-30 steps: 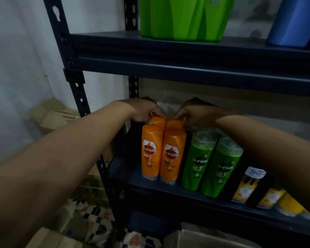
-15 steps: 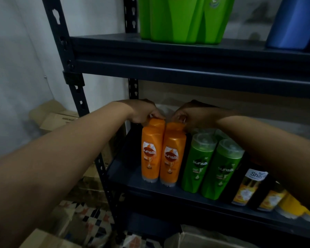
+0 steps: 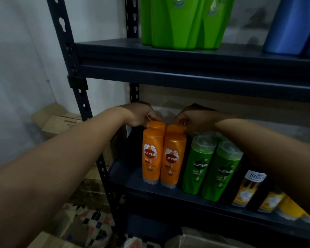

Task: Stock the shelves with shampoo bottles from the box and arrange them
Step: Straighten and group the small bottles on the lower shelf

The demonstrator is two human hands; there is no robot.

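Observation:
Two orange Sunsilk shampoo bottles stand side by side at the front left of the dark middle shelf, with two more orange bottles right behind them. My left hand grips the top of the rear left orange bottle. My right hand grips the top of the rear right orange bottle. Both bottles stand upright. The fingertips are partly hidden behind the bottle tops.
Green Sunsilk bottles stand right of the orange ones, then black-and-yellow bottles. The upper shelf carries large green bottles and blue ones. Cardboard boxes lie left of the rack post, another box below.
Both hands stay on the rear orange bottles' tops, with hardly any movement. The view has shifted a little.

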